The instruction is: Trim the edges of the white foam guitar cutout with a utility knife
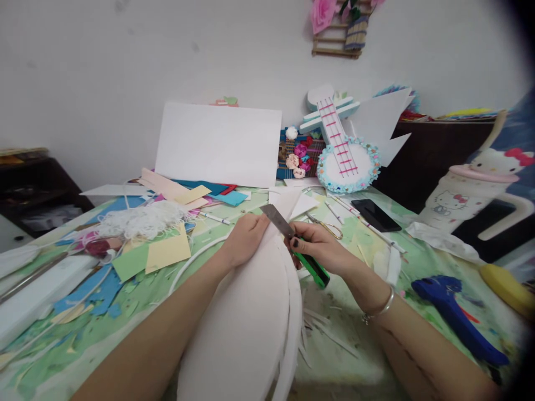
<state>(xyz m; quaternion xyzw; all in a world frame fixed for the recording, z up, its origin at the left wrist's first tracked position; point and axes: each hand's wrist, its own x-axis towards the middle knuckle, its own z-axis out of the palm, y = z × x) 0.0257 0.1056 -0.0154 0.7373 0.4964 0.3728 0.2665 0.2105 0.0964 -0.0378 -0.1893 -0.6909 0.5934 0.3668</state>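
A large rounded white foam piece point(246, 312) lies in front of me and reaches back to the middle of the table. My left hand point(244, 239) rests on its far end, fingers curled down against the foam. My right hand point(320, 245) is closed around a green and black utility knife point(311, 267). The knife's long grey blade point(276, 218) points up and left, just beyond my left fingertips. Thin curved foam strips point(292, 334) hang along the piece's right edge.
Paper scraps, white thread point(140, 220) and coloured sheets litter the left side. A white board point(219, 145) leans on the wall, beside a foam guitar model point(345, 150). Scissors point(328, 225), a black phone point(375, 215), a blue glue gun point(453, 317) and a cat-figure cup point(468, 195) sit to the right.
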